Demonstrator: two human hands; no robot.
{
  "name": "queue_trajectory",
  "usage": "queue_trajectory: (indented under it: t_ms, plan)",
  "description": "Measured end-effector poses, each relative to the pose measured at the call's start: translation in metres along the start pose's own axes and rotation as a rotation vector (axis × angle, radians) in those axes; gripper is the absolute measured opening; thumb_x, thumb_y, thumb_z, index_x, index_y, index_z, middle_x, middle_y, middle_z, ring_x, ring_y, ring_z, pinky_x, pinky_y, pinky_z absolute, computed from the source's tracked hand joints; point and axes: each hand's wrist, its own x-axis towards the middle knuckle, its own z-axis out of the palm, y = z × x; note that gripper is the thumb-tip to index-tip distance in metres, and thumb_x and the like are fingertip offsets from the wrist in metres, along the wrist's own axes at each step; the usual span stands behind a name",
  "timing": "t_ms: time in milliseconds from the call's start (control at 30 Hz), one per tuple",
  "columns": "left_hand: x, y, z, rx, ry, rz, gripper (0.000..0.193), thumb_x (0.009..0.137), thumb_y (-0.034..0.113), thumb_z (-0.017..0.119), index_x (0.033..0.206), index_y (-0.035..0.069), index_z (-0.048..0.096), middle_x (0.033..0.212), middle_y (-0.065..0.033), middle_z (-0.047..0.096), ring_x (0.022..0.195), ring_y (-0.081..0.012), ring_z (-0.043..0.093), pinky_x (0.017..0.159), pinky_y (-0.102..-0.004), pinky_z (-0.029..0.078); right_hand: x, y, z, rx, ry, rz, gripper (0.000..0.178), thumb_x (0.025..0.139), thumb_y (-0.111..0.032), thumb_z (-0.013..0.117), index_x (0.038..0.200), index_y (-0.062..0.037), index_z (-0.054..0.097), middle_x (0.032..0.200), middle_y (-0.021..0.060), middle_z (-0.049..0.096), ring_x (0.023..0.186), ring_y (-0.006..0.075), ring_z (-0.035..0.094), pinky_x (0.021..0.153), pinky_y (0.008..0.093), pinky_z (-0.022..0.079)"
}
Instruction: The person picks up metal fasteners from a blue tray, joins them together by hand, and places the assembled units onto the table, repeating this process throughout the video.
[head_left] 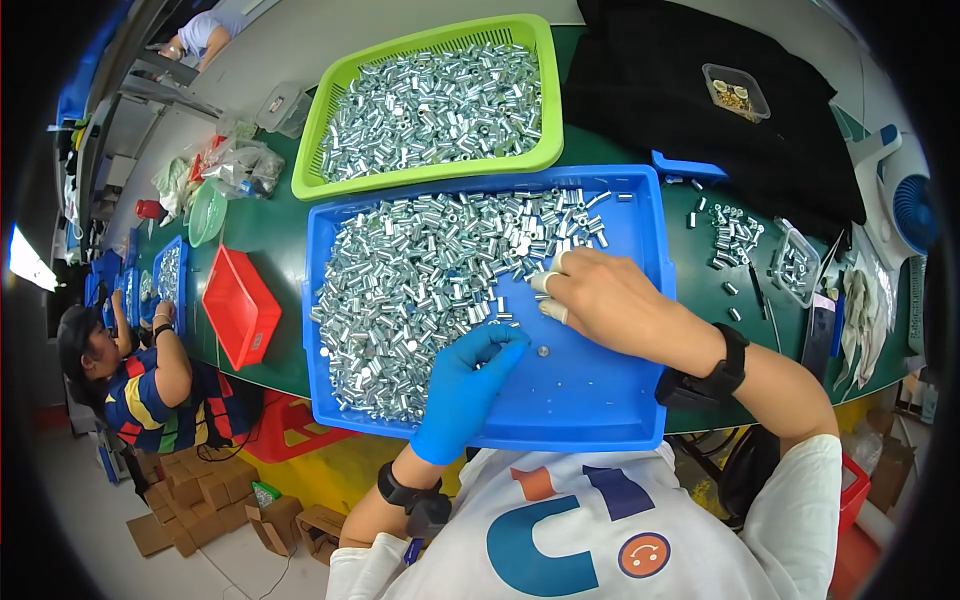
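A blue tray (620,400) in front of me holds a heap of short, shiny metal sleeves (410,290). My left hand (466,385), in a blue glove, is over the heap's near right edge. Its fingers are curled together, and whatever is in them is hidden. My right hand (610,302), with pale finger cots on the fingertips, reaches in at the heap's right edge. Those fingers are drawn together around something too small to make out. One metal piece (543,351), seen end-on, lies on the tray floor between the hands.
Behind the tray stands a green basket (553,110) full of similar sleeves. A red bin (240,310) is on the left. Loose sleeves (735,235), a small clear tub (796,262) and a blue-and-white fan (900,195) are on the right. Another person (150,370) works at far left.
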Motion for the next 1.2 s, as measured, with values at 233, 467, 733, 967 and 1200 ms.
queue_trajectory:
  t_ms: [233,467,733,967,1200]
  plan:
    - [0.017,-0.031,0.007,0.879,-0.076,0.589,0.015,0.089,0.015,0.059,0.101,0.008,0.065,0.075,-0.0007,0.061,0.059,-0.0067,0.053,0.053,-0.0201,0.041,0.005,-0.001,0.003,-0.096,-0.140,0.011,0.015,0.079,-0.015,0.066,0.088,-0.0031,0.061,0.078,0.0109,0.057,0.075,0.0291,0.058,0.065,0.0378,0.049]
    - [0.003,-0.005,-0.004,-0.121,-0.189,-0.035,0.019,0.090,0.016,0.057,0.106,0.009,0.063,0.077,-0.0004,0.061,0.064,-0.0079,0.055,0.055,-0.0203,0.043,-0.030,-0.034,-0.006,0.590,-0.068,0.295,0.016,0.078,-0.008,0.069,0.091,-0.0036,0.062,0.082,0.0084,0.059,0.071,0.0196,0.058,0.056,0.0309,0.049]
    - [-0.027,-0.010,0.008,-0.327,-0.105,-0.152,0.022,0.092,0.022,0.054,0.103,0.006,0.063,0.076,0.0017,0.055,0.066,-0.0030,0.048,0.054,-0.0159,0.038,-0.047,-0.058,0.014,0.541,0.193,0.198,0.018,0.073,-0.005,0.072,0.089,-0.0051,0.063,0.082,0.0079,0.058,0.068,0.0226,0.057,0.055,0.0320,0.048]
    - [-0.029,-0.012,0.009,-0.383,-0.084,-0.234,0.030,0.093,0.032,0.054,0.100,0.005,0.063,0.072,-0.0001,0.055,0.056,-0.0056,0.045,0.050,-0.0178,0.034,-0.050,-0.060,0.017,0.556,0.232,0.197,0.021,0.073,-0.002,0.073,0.091,-0.0061,0.063,0.085,0.0045,0.060,0.066,0.0144,0.056,0.051,0.0248,0.046]
    - [-0.023,-0.009,0.006,-0.797,-0.008,-0.462,0.029,0.091,0.033,0.057,0.097,0.005,0.064,0.069,0.0012,0.055,0.053,-0.0067,0.046,0.047,-0.0192,0.034,-0.027,-0.059,-0.003,0.590,0.054,0.057,0.018,0.076,-0.005,0.071,0.092,-0.0052,0.062,0.083,0.0066,0.060,0.067,0.0185,0.058,0.055,0.0296,0.048]
